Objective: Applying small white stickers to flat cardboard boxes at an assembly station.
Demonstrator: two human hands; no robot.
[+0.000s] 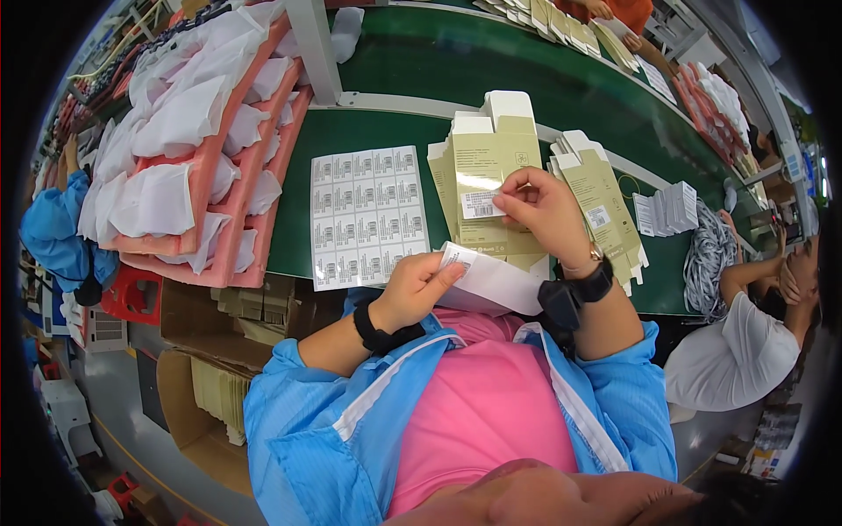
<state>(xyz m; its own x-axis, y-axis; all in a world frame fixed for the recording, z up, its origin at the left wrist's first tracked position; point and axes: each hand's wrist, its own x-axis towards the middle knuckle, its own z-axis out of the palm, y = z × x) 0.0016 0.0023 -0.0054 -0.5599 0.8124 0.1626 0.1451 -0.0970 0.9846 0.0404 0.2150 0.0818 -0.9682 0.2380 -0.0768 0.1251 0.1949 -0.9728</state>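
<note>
At frame centre, the right hand (545, 210) pinches a small white label (481, 204) between thumb and fingertips, pressing it onto the top flat olive carton (489, 167) of a stack, which keeps the surface steady; the left hand (414, 287), just below, grips a white backing strip (491, 282), kept close for peeling; a sheet of labels (367, 215) lies left of the stack on the green table (386, 123); pink trays (224, 162) fill the upper left.

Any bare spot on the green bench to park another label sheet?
Free: the belt beyond the rail, and a strip between the pink trays and the label sheet. Crowded: flat cartons, where the right hand presses a label; the left hand holds backing paper.
</note>
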